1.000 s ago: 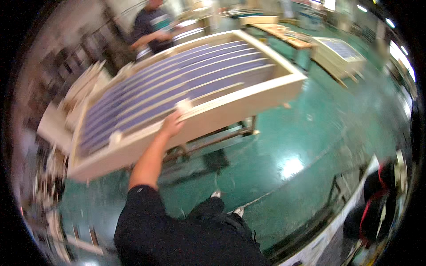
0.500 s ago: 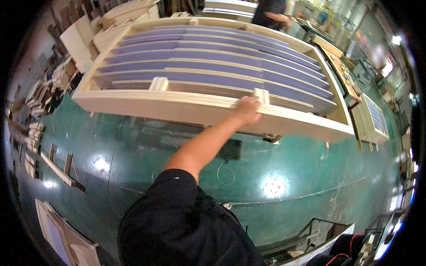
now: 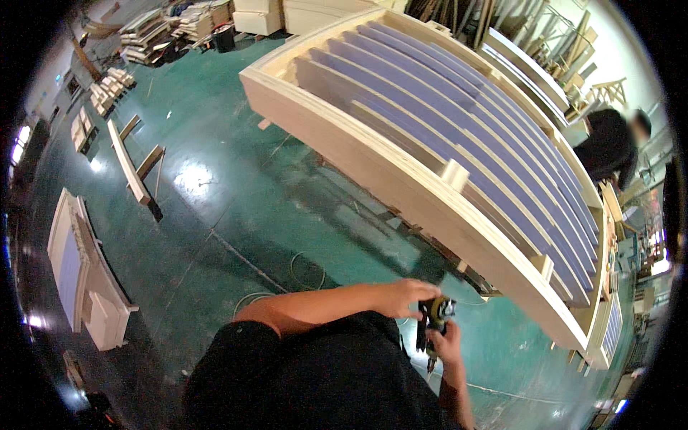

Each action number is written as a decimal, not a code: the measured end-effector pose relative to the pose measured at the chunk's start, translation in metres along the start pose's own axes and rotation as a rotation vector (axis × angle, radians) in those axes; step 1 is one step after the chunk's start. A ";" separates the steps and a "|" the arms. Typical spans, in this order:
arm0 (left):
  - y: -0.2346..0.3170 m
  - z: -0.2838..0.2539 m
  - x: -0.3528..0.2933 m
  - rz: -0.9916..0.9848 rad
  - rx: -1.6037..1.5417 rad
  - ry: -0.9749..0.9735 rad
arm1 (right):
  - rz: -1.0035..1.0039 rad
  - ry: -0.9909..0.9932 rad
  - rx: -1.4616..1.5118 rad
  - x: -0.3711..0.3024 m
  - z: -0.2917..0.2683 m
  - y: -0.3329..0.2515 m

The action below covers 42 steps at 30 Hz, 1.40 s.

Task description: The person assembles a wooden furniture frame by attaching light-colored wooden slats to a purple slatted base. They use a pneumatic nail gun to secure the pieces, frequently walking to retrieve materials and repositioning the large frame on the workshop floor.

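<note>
In front of my body is a dark nail gun (image 3: 435, 312) with yellowish-green parts and a metal fitting at its lower end. My right hand (image 3: 449, 342) wraps round it from the right side. From the left, my left hand (image 3: 403, 297) curls its fingers against its upper part. Just beyond the tool stands a large pale wooden frame (image 3: 401, 172). Long purple-faced slats (image 3: 430, 118) run in rows inside it. Two small wooden blocks, a nearer block (image 3: 542, 268) and a farther block (image 3: 454, 175), sit along the frame's near rail.
A thin hose (image 3: 308, 272) curls over the green floor (image 3: 215, 244). Several wooden bars (image 3: 129, 161) lie at left, with a curved wooden piece (image 3: 86, 272) below them. Stacked boards (image 3: 179, 25) stand at the back. A person in black (image 3: 605, 143) bends beyond the frame's far side.
My left hand has left the block on the near rail and come back to my body, at the nail gun. My right hand and the tool now show. The view has swung left.
</note>
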State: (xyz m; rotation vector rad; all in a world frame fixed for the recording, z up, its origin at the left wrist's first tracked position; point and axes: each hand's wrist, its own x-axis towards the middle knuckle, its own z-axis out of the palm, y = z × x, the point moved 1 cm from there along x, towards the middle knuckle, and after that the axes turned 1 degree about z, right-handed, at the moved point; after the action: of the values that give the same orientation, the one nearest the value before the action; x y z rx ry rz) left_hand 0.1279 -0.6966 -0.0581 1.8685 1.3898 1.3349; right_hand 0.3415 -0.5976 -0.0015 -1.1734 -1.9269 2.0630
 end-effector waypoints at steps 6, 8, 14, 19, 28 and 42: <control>0.041 -0.166 -0.059 -0.056 0.297 0.617 | -0.053 -0.527 0.025 0.097 0.109 -0.102; 0.042 -0.210 -0.074 0.001 0.364 0.737 | -0.101 -0.680 0.046 0.124 0.149 -0.127; 0.033 -0.347 -0.104 0.052 0.459 0.730 | -0.115 -1.053 0.039 0.187 0.256 -0.214; 0.028 -0.455 -0.121 0.019 0.593 0.730 | -0.363 -0.916 -0.527 0.223 0.287 -0.334; -0.177 -0.497 -0.361 -1.081 0.344 1.230 | -0.812 -0.503 -1.384 0.313 0.448 -0.455; -0.371 -0.448 -0.759 -1.429 -0.500 0.635 | -0.479 -0.153 -1.638 0.392 0.600 -0.403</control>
State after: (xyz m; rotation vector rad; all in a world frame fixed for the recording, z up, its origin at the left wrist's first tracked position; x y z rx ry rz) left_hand -0.4579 -1.3192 -0.4871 -0.1145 1.7919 1.1998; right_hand -0.4479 -0.7940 0.1197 -0.3588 -3.4231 0.0125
